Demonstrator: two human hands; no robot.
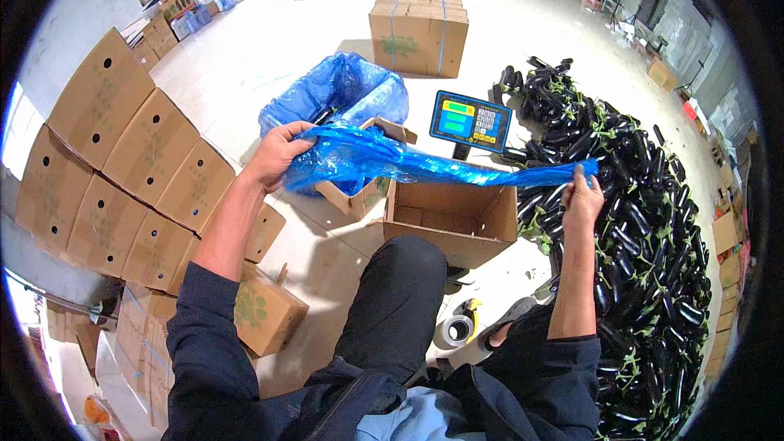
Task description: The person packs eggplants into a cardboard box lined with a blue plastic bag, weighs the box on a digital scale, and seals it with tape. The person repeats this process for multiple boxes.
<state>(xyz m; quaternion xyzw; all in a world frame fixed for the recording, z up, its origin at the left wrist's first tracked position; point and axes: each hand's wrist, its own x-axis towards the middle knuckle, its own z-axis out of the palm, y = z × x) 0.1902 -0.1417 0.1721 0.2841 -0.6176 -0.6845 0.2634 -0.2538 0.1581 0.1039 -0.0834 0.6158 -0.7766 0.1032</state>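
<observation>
A blue plastic bag is stretched crosswise between my two hands. My left hand grips its wider, looser end between thumb and fingers. At the other end, my right hand pinches the narrow gathered part. Below the bag stands an open cardboard box with nothing visible inside; the bag covers part of its far rim. Behind the box rises a digital scale's display and keypad. Another open carton with blue plastic in it stands to the left, partly hidden by the bag.
Eggplants are heaped along the right. Closed cartons are stacked at left. A blue-lined container and a strapped cardboard bundle stand ahead. A tape roll lies by my foot, and a single carton sits left of my knee.
</observation>
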